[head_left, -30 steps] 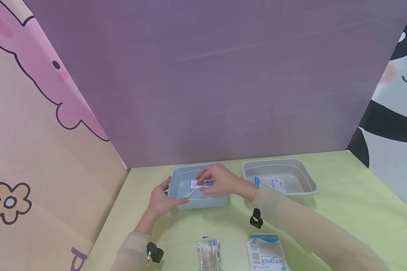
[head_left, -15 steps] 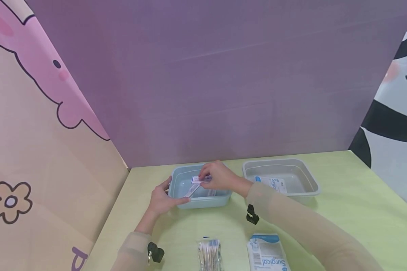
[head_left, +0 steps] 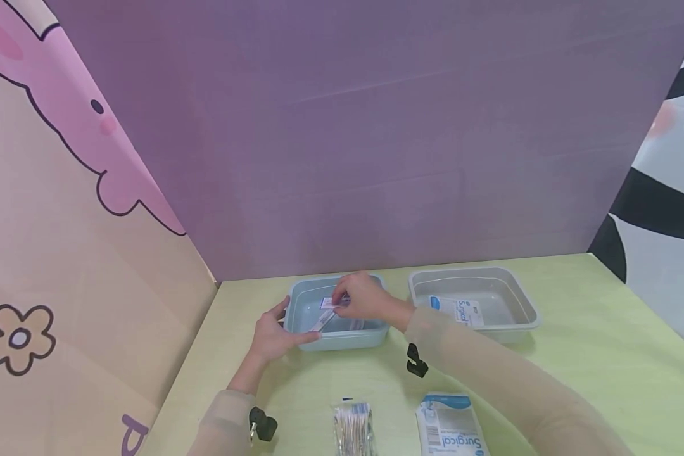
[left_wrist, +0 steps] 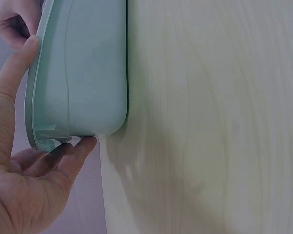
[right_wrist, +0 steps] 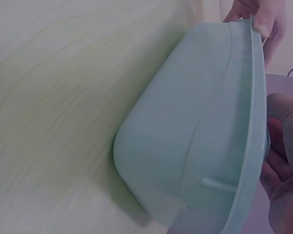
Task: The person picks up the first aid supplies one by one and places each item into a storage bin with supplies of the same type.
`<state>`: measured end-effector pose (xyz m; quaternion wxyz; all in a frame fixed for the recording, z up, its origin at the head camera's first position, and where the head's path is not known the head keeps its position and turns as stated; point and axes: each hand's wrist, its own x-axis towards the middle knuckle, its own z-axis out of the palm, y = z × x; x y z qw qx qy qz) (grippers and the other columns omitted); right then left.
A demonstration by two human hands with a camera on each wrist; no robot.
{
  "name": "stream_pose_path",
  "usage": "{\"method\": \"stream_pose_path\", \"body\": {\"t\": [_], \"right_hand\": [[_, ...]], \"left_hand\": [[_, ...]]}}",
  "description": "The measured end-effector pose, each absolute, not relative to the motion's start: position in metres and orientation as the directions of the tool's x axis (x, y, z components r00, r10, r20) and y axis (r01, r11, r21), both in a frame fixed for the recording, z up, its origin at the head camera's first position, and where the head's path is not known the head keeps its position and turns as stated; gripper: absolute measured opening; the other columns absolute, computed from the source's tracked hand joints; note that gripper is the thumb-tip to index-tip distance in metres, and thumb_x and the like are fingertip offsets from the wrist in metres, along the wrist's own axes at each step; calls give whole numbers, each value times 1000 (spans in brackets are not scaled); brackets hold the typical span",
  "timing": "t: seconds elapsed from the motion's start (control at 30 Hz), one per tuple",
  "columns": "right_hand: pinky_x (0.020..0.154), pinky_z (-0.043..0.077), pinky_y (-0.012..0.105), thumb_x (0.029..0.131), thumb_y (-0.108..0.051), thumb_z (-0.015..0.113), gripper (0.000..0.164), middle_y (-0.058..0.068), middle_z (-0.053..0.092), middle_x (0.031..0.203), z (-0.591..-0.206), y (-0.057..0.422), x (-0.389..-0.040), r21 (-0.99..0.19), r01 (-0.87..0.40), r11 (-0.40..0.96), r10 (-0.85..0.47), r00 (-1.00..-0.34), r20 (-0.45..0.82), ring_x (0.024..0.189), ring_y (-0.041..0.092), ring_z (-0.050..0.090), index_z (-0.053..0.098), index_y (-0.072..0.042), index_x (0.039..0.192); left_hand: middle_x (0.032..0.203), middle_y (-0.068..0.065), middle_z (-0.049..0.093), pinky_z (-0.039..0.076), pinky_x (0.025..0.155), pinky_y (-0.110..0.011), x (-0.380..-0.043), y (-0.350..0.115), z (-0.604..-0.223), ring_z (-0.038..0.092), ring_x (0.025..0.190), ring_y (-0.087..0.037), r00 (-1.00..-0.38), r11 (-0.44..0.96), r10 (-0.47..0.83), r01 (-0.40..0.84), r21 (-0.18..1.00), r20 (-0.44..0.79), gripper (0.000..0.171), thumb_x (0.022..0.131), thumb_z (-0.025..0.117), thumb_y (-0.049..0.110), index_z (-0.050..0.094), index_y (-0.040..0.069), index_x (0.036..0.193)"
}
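Fingers pinch packet over blue tray

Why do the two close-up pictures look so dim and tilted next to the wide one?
Head view: evenly lit, sharp, soft shadows under the pale blue plastic tray. Left wrist view: camera hugs the left hand, tray wall turned sideways, dull light, a shadow on the pale green table. Right wrist view: likewise dim, right hand cropped.
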<state>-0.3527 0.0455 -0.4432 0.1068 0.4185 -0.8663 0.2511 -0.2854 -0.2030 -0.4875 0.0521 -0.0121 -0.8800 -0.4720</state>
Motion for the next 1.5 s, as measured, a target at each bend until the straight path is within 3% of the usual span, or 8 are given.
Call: {"method": "stream_pose_path", "body": {"t": [0.4,0.67,0.83,1.5], "right_hand": [[68,53,19,84,-11,86,4,1,80,88,-449,35,-357,-370,-736,567,-682,-671,291,74,6,62,84,-10,87],[80,59,27,81,-9,89,8,-1,80,86,-450,32,-360,-351,-707,614,-699,-693,174,82,12,69,84,-11,87],[81,58,28,80,-7,90,11,0,80,86,-451,33,-358,-363,-685,632,-701,-705,109,82,9,65,84,-10,88],[72,56,25,79,-7,92,11,1,78,82,-456,38,-356,-379,-661,647,-681,-725,102,74,6,60,83,-9,85]], "left_hand": [[144,-26,65,64,94,-45,-284,-202,-488,69,124,-37,-995,550,-34,63,833,97,120,65,103,37,41,-1,161],[145,-26,64,64,95,-47,-284,-201,-488,68,125,-38,-994,546,-28,73,835,105,119,65,103,36,42,-1,161],[146,-26,63,64,94,-46,-283,-199,-489,68,126,-37,-994,550,-26,71,832,102,120,66,103,38,41,-1,161],[147,-24,63,62,97,-48,-282,-198,-486,67,127,-37,-994,561,-26,71,825,103,118,67,103,37,42,0,161]]}}
